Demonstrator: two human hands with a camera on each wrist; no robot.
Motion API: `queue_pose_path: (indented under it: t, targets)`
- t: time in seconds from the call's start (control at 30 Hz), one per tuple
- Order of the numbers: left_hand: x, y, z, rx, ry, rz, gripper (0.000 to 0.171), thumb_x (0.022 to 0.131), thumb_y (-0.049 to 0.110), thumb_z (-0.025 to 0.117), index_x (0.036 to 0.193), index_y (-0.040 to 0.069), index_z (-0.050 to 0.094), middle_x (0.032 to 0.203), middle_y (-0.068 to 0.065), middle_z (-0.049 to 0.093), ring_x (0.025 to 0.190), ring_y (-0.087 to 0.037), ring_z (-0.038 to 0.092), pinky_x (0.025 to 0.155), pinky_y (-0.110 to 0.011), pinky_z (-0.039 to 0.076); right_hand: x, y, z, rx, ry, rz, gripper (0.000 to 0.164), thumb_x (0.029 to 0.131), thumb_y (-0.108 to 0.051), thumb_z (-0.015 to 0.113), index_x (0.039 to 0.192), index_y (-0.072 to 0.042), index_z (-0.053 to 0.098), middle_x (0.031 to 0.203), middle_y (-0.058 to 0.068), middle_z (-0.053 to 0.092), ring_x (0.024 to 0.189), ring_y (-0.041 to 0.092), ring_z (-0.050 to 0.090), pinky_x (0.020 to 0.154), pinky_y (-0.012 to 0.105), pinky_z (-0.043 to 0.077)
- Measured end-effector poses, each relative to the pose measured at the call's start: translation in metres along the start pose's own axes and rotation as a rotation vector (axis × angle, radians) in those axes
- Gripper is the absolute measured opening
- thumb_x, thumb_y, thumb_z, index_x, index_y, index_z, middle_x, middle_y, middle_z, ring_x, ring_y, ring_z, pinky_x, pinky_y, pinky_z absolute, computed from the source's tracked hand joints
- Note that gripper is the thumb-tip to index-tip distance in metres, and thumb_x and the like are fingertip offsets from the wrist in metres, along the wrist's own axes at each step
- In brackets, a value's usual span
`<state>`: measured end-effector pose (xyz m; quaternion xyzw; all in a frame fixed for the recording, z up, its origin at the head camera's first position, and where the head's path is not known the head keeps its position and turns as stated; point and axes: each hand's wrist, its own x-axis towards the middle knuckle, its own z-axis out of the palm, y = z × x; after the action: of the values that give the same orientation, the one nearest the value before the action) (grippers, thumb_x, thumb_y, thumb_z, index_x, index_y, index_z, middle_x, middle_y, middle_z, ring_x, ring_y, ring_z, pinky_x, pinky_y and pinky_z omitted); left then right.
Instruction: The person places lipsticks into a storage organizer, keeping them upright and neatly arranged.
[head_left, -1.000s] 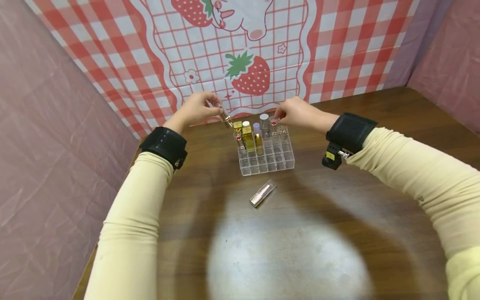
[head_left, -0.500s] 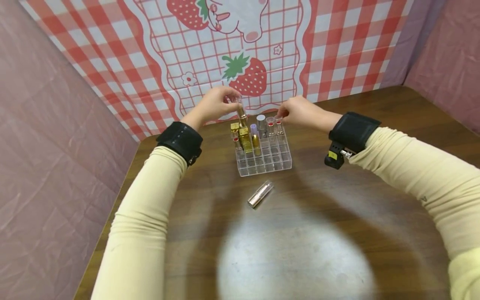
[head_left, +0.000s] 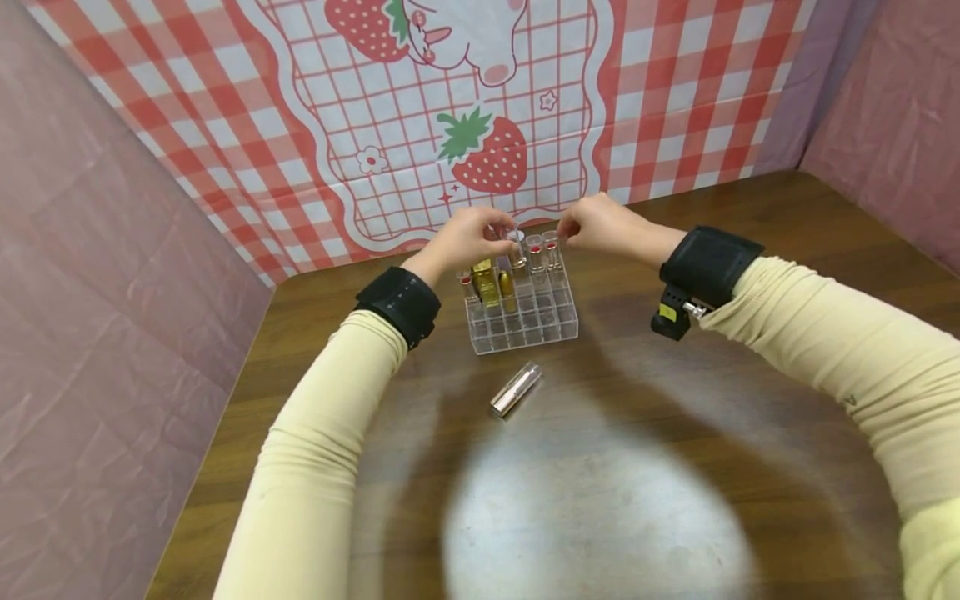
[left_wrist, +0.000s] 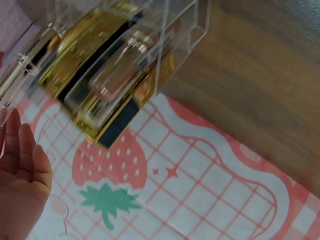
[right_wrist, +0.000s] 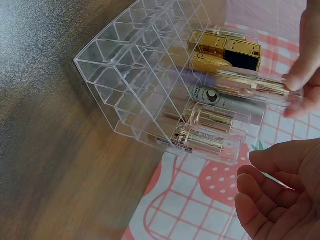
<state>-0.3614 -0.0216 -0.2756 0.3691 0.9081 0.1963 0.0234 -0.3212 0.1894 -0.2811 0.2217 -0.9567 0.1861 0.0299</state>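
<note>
My left hand pinches the clear-capped end of a lipstick over the back rows of a clear acrylic lipstick organizer. In the right wrist view this lipstick lies in front of a silver-grey tube; whether its base is inside a slot I cannot tell. My right hand hovers beside the organizer's back right corner. Its loosely curled fingers hold nothing and are apart from two clear-capped lipsticks standing there.
Gold tubes and a red-tipped lipstick stand in the organizer's left part. Another capped lipstick lies on the wooden table in front. A strawberry-print checked cloth hangs close behind.
My left hand has carried its lipstick rightward from beside the organizer to over its back rows. My right hand has drawn slightly away from the lipsticks at the back right corner.
</note>
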Motion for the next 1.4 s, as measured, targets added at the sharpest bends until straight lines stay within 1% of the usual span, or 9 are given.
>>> queue_pose_path:
  t: [0.13,0.27,0.47,0.67,0.8,0.9,1.03,1.23,1.4]
  targets:
    - [0.002,-0.001,0.012,0.086,-0.017,0.016,0.035,0.085,0.026,0.065,0.115,0.007,0.061,0.101,-0.007,0.063,0.092,-0.017,0.057,0.083,-0.03,0.044,0.001,0.001,0.002,-0.002,-0.014,0.009,0.023,0.085,0.001,0.053,0.104,0.008,0.064,0.098,0.024,0.064,0.089,0.033,0.06,0.077,0.043,0.048]
    - [0.001,-0.002,0.02,0.156,0.004,0.032,0.03,0.084,0.027,0.066,0.109,0.01,0.064,0.101,-0.004,0.065,0.094,-0.015,0.058,0.086,-0.029,0.043,0.001,0.002,0.003,0.001,-0.012,0.01,0.023,0.085,0.001,0.053,0.103,0.007,0.064,0.097,0.023,0.064,0.087,0.032,0.06,0.076,0.043,0.048]
    - [0.0,-0.001,0.024,0.14,0.049,0.041,0.028,0.083,0.029,0.067,0.105,0.011,0.066,0.092,-0.002,0.064,0.087,-0.014,0.057,0.081,-0.029,0.043,0.001,0.004,0.005,0.0,-0.005,0.005,0.021,0.084,0.001,0.055,0.101,0.007,0.065,0.094,0.022,0.065,0.085,0.031,0.06,0.075,0.042,0.048]
    - [-0.003,-0.002,0.027,0.151,0.038,0.027,0.03,0.082,0.031,0.068,0.106,0.014,0.066,0.086,-0.001,0.061,0.08,-0.014,0.054,0.073,-0.03,0.043,0.001,0.004,0.006,0.007,-0.011,0.005,0.023,0.084,0.001,0.054,0.103,0.007,0.065,0.096,0.022,0.064,0.087,0.031,0.06,0.076,0.043,0.048]
    - [-0.004,-0.002,0.027,0.167,0.033,0.006,0.034,0.083,0.031,0.066,0.113,0.015,0.064,0.086,0.0,0.061,0.078,-0.013,0.054,0.072,-0.029,0.043,0.0,0.004,0.005,0.014,-0.016,0.01,0.023,0.084,0.001,0.054,0.104,0.007,0.065,0.098,0.022,0.064,0.088,0.032,0.06,0.077,0.043,0.047]
    - [-0.004,-0.002,0.025,0.164,0.036,-0.006,0.033,0.084,0.031,0.065,0.114,0.016,0.064,0.085,0.0,0.061,0.075,-0.013,0.054,0.07,-0.029,0.042,0.0,0.005,0.005,0.013,-0.021,0.013,0.023,0.084,0.001,0.054,0.104,0.006,0.065,0.098,0.022,0.064,0.088,0.031,0.06,0.077,0.043,0.047]
    - [-0.004,-0.002,0.023,0.153,0.052,-0.006,0.032,0.084,0.031,0.065,0.113,0.016,0.064,0.083,0.001,0.062,0.072,-0.013,0.053,0.069,-0.029,0.041,-0.001,0.006,0.005,0.017,-0.028,0.015,0.023,0.085,0.0,0.054,0.104,0.006,0.065,0.097,0.022,0.064,0.088,0.031,0.06,0.077,0.043,0.047]
    - [-0.004,-0.004,0.019,0.128,0.068,-0.026,0.032,0.084,0.031,0.065,0.111,0.014,0.064,0.086,0.0,0.062,0.078,-0.013,0.055,0.074,-0.029,0.043,0.0,0.004,0.006,0.014,-0.022,0.0,0.022,0.084,0.001,0.054,0.102,0.007,0.065,0.096,0.022,0.065,0.087,0.031,0.06,0.076,0.043,0.048]
    - [-0.006,-0.008,0.016,0.168,0.083,-0.026,0.029,0.086,0.03,0.063,0.109,0.013,0.064,0.09,-0.001,0.063,0.083,-0.015,0.056,0.077,-0.031,0.044,0.001,0.0,0.01,0.003,-0.032,-0.041,0.022,0.083,0.003,0.054,0.102,0.008,0.065,0.096,0.022,0.065,0.087,0.031,0.06,0.077,0.043,0.048]
